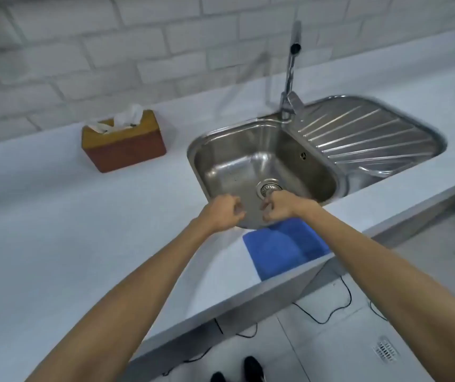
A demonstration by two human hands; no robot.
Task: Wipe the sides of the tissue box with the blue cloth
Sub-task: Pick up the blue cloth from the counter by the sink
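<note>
Cloth [284, 250], blue and flat, lies on the desk [55, 216] just under the right hand [281, 206], untouched. Both hands, left hand [222, 212] too, hang loosely curled, holding nothing. Tissue box [123, 142] sits well beyond the left hand, unwiped; everything remains to do.

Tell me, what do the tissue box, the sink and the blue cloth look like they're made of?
The tissue box looks like wood or bamboo: a matte tan top over reddish-brown sides, though the blur hides any grain. The sink appears to be stainless steel, shiny grey with bright reflections. The blue cloth seems to be soft, fuzzy fabric, perhaps microfibre, dull and folded flat.
</note>
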